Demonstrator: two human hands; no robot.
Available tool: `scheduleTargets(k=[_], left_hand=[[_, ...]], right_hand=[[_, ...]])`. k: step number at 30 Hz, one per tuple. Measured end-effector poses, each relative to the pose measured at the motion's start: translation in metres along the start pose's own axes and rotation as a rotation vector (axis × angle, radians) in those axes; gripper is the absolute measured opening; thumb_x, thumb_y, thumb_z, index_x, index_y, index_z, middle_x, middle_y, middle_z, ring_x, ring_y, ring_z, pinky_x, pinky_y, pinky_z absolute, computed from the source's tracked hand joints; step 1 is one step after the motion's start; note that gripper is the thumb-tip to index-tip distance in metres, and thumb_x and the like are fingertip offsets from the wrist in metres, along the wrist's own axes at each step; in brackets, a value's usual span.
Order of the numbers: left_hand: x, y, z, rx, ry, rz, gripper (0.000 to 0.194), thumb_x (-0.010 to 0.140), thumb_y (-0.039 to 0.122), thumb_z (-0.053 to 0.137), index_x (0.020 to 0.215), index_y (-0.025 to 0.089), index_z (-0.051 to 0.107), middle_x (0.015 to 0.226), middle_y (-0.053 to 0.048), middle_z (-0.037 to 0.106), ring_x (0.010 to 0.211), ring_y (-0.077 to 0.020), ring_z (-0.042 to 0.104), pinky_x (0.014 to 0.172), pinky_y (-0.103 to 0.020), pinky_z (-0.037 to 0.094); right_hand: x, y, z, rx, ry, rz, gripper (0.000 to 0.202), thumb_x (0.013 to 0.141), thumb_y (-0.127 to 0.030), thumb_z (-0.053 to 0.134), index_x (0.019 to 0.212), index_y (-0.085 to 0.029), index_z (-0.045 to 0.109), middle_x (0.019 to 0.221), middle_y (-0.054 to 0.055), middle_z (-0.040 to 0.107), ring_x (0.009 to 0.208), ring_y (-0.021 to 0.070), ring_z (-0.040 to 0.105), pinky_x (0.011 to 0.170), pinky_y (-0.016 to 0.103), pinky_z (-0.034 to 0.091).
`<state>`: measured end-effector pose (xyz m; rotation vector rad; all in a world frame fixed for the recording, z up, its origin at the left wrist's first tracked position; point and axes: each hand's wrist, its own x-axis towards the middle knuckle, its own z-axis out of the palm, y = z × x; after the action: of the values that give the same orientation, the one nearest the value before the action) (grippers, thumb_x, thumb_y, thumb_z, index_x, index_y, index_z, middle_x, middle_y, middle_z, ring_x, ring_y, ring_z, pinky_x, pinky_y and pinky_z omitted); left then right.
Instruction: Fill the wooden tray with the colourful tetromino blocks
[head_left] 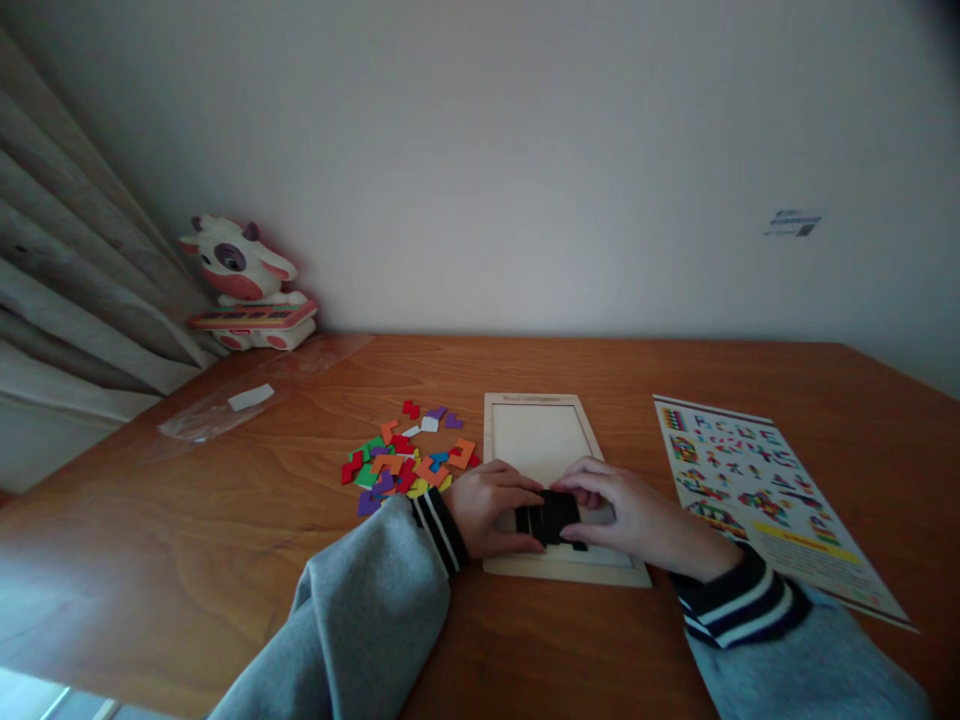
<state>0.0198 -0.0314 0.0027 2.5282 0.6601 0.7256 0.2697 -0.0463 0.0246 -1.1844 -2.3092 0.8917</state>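
Observation:
Both of my hands are over the lower half of a pale wooden puzzle board [541, 399] with a raised rim. Between them is a dark cluster of what look like black puzzle pieces [556, 516]. My left hand [495, 508] grips its left side, thumb below and fingers above. From the right, my right hand [611, 500] closes on its upper right edge with thumb and fingertips. The fingers partly hide the outline, so I cannot tell how many pieces there are. Beside my left hand lies a loose pile of coloured puzzle pieces [390, 464].
A printed pattern sheet [772, 500] lies right of the board, partly beneath my right sleeve. At the back left stands a toy cow with a keyboard [251, 285], near a clear plastic bag [202, 420]. A curtain [67, 250] hangs at the left, and a wall rises behind the wooden table [225, 560].

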Motion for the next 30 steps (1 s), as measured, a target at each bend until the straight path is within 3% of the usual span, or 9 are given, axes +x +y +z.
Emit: scheduleTargets(k=[9,13,20,30], left_hand=[[-0.004,0.011,-0.017,-0.013,-0.049,0.088,0.042,0.078,0.033,0.068,0.116,0.017,0.066,0.12,-0.012,0.068,0.102,-0.0253,0.064,0.092,-0.04,0.051],[-0.005,0.007,-0.02,-0.015,-0.082,0.072,0.039,0.082,0.039,0.069,0.114,0.018,0.068,0.117,-0.012,0.069,0.101,-0.0247,0.064,0.089,-0.038,0.052],[-0.004,-0.003,-0.009,-0.072,-0.039,0.103,0.041,0.079,0.046,0.074,0.109,0.017,0.071,0.113,-0.012,0.071,0.097,-0.0234,0.067,0.086,-0.035,0.053],[0.0,0.004,-0.007,-0.032,-0.061,0.118,0.037,0.08,0.043,0.075,0.106,0.017,0.071,0.116,-0.011,0.07,0.102,-0.022,0.066,0.091,-0.034,0.052]], right_hand=[[0.0,-0.002,-0.005,0.016,-0.071,0.029,0.042,0.077,-0.044,0.076,0.112,-0.02,0.068,0.102,0.006,0.061,0.084,0.0176,0.059,0.075,0.031,0.051],[-0.001,-0.005,-0.005,0.026,-0.081,0.037,0.04,0.077,-0.04,0.076,0.11,-0.02,0.068,0.102,0.006,0.061,0.086,0.0176,0.059,0.077,0.031,0.051],[0.001,-0.005,-0.002,0.04,-0.094,0.033,0.035,0.075,-0.038,0.077,0.104,-0.02,0.07,0.099,0.005,0.061,0.083,0.0167,0.059,0.075,0.031,0.051],[0.001,-0.003,-0.001,0.009,-0.083,0.023,0.037,0.077,-0.045,0.076,0.104,-0.02,0.069,0.096,0.004,0.06,0.082,0.0167,0.058,0.074,0.03,0.049]])
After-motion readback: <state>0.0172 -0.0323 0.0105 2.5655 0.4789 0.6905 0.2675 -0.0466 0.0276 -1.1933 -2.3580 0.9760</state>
